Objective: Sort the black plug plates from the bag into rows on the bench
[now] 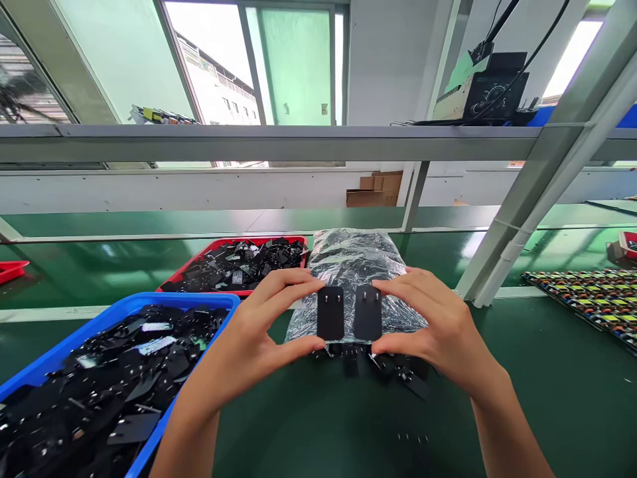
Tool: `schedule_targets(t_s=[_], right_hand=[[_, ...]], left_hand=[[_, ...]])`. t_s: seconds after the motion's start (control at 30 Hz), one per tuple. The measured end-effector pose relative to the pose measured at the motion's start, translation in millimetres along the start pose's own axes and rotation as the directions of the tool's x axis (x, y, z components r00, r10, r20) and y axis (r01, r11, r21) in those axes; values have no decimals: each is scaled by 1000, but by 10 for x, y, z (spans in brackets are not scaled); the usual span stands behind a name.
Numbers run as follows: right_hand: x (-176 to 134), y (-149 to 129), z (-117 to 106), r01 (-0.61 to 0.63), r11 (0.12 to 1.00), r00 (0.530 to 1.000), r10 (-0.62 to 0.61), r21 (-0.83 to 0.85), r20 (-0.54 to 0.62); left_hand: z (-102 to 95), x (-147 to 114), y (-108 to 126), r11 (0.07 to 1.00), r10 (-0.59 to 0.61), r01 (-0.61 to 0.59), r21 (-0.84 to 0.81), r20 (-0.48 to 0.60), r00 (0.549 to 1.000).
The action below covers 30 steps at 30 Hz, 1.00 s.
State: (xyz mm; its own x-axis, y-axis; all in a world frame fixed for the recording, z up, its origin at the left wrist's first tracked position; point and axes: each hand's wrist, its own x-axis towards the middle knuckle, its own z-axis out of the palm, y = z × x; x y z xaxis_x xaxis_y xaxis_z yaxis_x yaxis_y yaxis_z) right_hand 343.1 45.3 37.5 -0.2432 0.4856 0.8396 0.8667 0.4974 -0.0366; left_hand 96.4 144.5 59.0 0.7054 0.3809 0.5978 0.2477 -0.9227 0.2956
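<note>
My left hand [279, 318] pinches a small black rectangular plate [330, 313] by its top and bottom edges, between fingers and thumb. A matching black plate [367, 313] is gripped the same way by my right hand [428, 318]. Both plates are held upright side by side with a narrow gap, and each has two small metallic pins near its top. Behind them a clear plastic bag [355, 255] lies on the green table. Several loose black pieces [405, 375] lie just below the bag, and a few pins of another dark piece [413, 439] show nearer to me.
A blue bin [134, 300] heaped with black parts stands at left. Behind it sits a red tray [219, 244] of small black pieces. At right are a slanted white post [522, 219] and a panel of colourful components [597, 299]. A metal shelf rail [298, 143] crosses above.
</note>
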Motion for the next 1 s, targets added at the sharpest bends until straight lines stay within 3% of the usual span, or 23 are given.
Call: schedule_targets(t_s=[0.27, 0.77, 0.87, 1.0], right_hand=[[-16, -32, -15, 16, 999, 1000, -16, -40, 21], [4, -70, -40, 48, 998, 999, -48, 30, -20], [-153, -80, 22, 4, 996, 1000, -5, 84, 15], [-725, -263, 224, -148, 972, 978, 116, 183, 176]], left_hand=[[14, 2, 10, 1000, 24, -24, 14, -5, 1000], [29, 0, 36, 999, 39, -38, -11, 7, 999], [146, -177, 15, 998, -39, 43, -37, 81, 996], [519, -856, 1, 972, -188, 216, -89, 250, 950]])
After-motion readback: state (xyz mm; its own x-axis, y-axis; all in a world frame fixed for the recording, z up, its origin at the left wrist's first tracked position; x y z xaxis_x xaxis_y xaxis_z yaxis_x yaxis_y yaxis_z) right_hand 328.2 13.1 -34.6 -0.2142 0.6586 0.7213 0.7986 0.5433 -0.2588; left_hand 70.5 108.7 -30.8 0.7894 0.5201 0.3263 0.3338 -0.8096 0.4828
